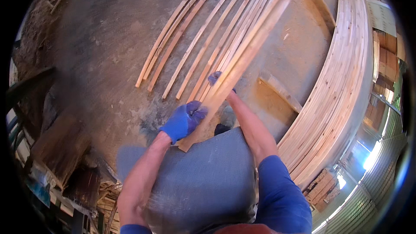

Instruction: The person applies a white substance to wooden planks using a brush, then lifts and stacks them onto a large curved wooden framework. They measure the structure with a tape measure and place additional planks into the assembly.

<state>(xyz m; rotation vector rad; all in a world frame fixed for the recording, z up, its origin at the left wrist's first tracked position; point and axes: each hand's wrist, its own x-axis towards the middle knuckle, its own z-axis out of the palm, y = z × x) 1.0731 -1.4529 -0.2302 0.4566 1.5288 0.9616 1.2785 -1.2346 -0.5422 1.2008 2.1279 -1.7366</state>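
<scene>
A: Item one, the hands?

B: Left hand (184, 120), blue glove, fingers curled shut around the near end of a long flat wooden board (242, 60). Right hand (216, 81), also blue-gloved, mostly hidden behind the board; a few fingertips wrap over its left edge, so it is closed on the board too, farther up.

A: Position of the board?

B: Slanting from lower left to upper right. Its near end juts past the left hand, above the person's grey-clad lap (203, 177); its far end runs out of view at the top. It lies across the right side of the loose slats.

A: Item two, the slats?

B: A fan of thin wooden slats (190, 39) on the concrete floor (99, 39), roughly parallel, near ends ragged and uneven. The leftmost few lie slightly apart from the rest; the right-hand ones crowd together, touching the held board's left edge or hidden beneath it.

A: Right side?

B: A tall stack of long planks (342, 82), set on edge, curving along the right rim. Between it and the board, a patch of floor with two short wooden offcuts (281, 91), the nearer one just beside the right forearm.

A: Open room?

B: Broad bare floor left of the slats, up to dark timber and clutter (56, 147) at the left edge. A dark shoe (223, 125) shows just under the board.
</scene>
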